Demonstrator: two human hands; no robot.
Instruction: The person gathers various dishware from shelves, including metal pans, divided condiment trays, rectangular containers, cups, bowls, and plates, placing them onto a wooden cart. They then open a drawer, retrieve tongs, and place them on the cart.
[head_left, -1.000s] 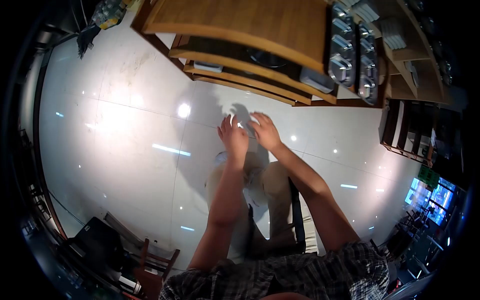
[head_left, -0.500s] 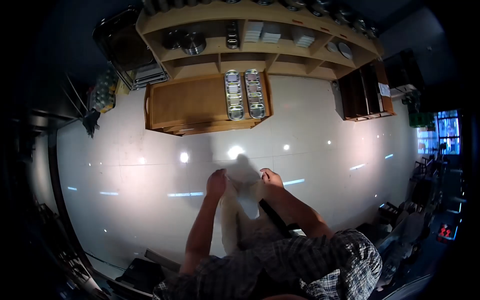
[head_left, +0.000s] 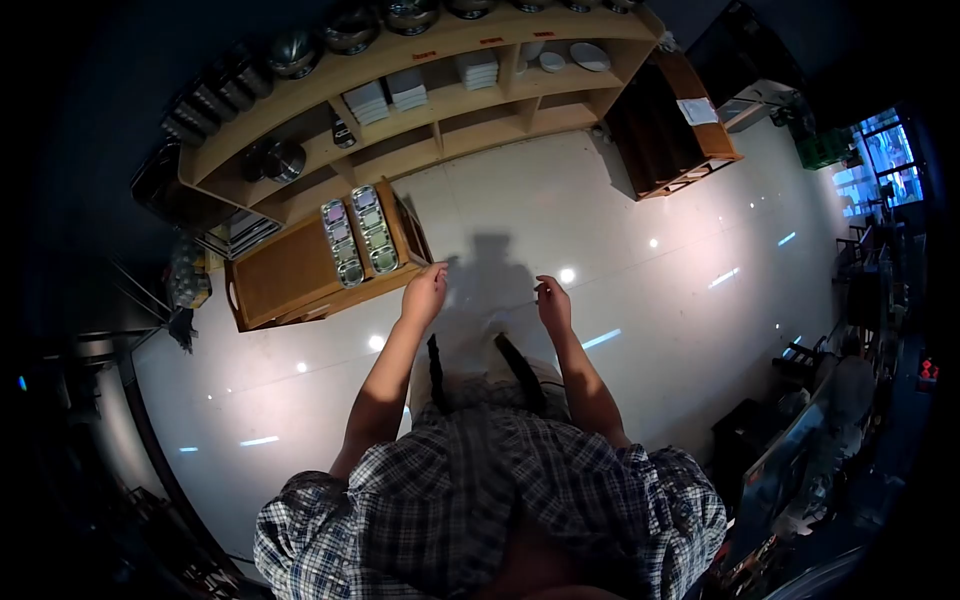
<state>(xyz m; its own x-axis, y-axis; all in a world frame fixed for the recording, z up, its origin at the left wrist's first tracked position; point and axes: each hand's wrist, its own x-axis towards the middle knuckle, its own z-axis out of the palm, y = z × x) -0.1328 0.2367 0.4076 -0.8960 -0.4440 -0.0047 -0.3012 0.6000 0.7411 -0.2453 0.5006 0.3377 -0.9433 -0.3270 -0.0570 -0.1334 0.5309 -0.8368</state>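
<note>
My left hand (head_left: 427,290) is above the floor, near the right end of a wooden cart (head_left: 287,277); its fingers are curled, and what they hold, if anything, is too small to make out. My right hand (head_left: 553,303) hangs over the pale floor with curled fingers, and their inside is hidden. On the cart lie two long metal trays, one (head_left: 341,243) beside the other (head_left: 374,229), each with several compartments.
A wooden shelf unit (head_left: 450,140) with stacked white dishes (head_left: 478,70) and metal bowls stretches behind the cart. To its right stands a dark wooden cabinet (head_left: 665,128). Chairs (head_left: 808,352) and dark furniture line the right side.
My view has turned, and the cart and shelves now sit further left. The torso appears more upright. My hands were spread open low in front of my knees and are now curled and further apart.
</note>
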